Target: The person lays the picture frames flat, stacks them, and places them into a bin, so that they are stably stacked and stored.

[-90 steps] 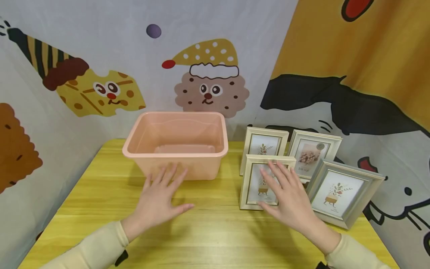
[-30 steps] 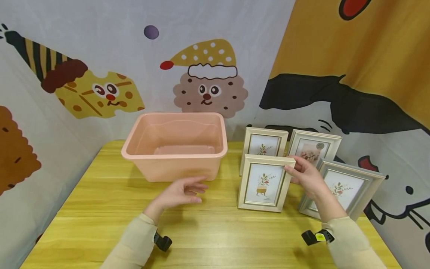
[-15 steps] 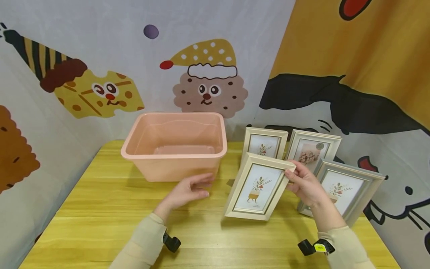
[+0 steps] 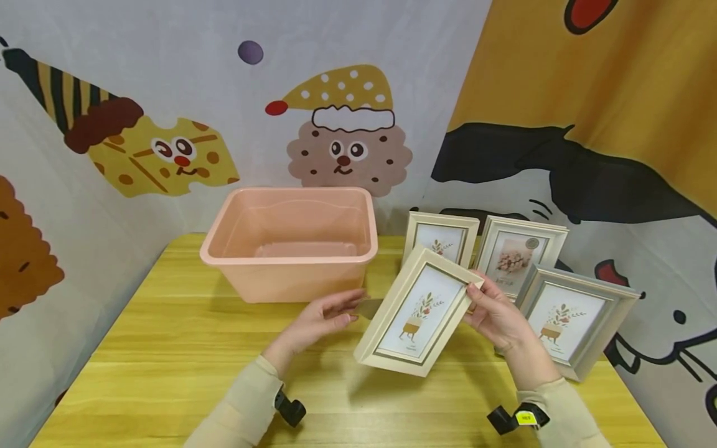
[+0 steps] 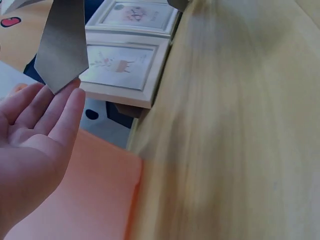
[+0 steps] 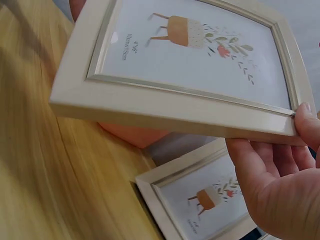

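Above the wooden table, before cartoon cloth, your right hand pinches the tilted frame; by its stand your left hand has extended fingers, contact unclear. A rear frame is partly hidden.

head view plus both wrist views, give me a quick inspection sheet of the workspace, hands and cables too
Surface: wood-grain table, no spills seen
Job's things: held frame tilted, off the table, its support flap out behind
Clutter: nothing seen beyond pink tub, back-left frame, back-right frame and grey frame, all three frames standing
Hands: right hand grips the held frame near its upper right corner; left hand at the flap, fingers extended, contact unclear
Cables: nothing seen
Surroundings: cartoon-printed cloth behind the table
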The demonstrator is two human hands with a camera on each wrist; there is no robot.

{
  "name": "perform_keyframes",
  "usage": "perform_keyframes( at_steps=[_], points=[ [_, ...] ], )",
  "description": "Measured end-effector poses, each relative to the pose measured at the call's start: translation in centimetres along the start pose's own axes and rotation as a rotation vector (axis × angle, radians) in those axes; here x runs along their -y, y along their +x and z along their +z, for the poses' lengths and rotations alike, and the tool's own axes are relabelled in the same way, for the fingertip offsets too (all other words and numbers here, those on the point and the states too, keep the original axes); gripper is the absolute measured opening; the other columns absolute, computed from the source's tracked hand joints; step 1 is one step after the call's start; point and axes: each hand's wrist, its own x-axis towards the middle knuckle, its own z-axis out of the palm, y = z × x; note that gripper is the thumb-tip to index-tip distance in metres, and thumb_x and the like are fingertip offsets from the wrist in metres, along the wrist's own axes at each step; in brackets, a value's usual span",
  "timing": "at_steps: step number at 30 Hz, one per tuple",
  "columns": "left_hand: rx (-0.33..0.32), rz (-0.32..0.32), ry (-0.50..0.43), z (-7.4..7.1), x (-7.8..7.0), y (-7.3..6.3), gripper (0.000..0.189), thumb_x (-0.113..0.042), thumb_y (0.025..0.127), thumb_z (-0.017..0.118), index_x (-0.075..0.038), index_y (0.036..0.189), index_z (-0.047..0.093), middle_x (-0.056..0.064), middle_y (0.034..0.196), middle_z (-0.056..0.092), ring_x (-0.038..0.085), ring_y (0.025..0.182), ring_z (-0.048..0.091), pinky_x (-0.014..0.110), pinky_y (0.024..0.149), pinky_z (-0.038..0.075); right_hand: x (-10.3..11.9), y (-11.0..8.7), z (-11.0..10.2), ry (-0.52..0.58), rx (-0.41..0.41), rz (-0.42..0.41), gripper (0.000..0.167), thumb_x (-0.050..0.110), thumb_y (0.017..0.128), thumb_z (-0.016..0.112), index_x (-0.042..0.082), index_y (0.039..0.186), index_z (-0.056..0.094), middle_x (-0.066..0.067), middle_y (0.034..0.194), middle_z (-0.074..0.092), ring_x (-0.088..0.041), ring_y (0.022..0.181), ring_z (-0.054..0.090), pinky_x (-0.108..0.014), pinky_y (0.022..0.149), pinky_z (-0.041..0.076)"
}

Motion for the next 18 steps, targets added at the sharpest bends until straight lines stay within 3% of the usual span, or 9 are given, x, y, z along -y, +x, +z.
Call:
perform_keyframes(
  at_steps=[4,9,15,18],
  points=[
    [-0.013,-0.004,-0.017,-0.2,-0.8,-0.3,0.058,-0.013,0.100,0.060,0.005,0.149,0.036,0.024,0.151,0.038,0.049,0.131,0.042,0.041,0.106,0.044,-0.3,-0.1,-0.1,0.085,-0.018,0.019,0.038,0.003,0.107,0.032,0.015,0.125,0.064,-0.006,0.115,0.069,-0.020,0.103,0.067,-0.038,0.090,0.055],
    [-0.007,0.007,0.001,-0.3,-1.8,-0.7,0.061,-0.021,0.099,0.063,0.006,0.147,0.039,0.025,0.149,0.040,0.043,0.129,0.048,0.048,0.105,0.043,-0.7,-0.2,0.0,0.147,-0.058,0.033,0.039,0.005,0.107,0.032,0.015,0.125,0.065,-0.006,0.111,0.070,-0.018,0.100,0.067,-0.038,0.092,0.054],
    [-0.027,0.019,0.020,-0.4,-2.6,-1.0,0.054,-0.013,0.097,0.064,0.009,0.143,0.044,0.029,0.145,0.043,0.046,0.128,0.048,0.040,0.100,0.049,-1.3,-0.1,0.2,0.171,-0.109,0.022,0.038,0.006,0.108,0.033,0.014,0.120,0.067,-0.006,0.104,0.071,-0.018,0.097,0.067,-0.038,0.091,0.054],
    [-0.041,0.025,0.034,-0.4,-2.8,-1.1,0.051,-0.007,0.096,0.065,0.010,0.140,0.047,0.027,0.143,0.047,0.047,0.125,0.049,0.042,0.100,0.049,-1.6,-0.1,0.5,0.174,-0.149,0.013,0.037,0.006,0.108,0.032,0.014,0.117,0.067,-0.005,0.102,0.071,-0.018,0.096,0.067,-0.037,0.089,0.055]
  ],
)
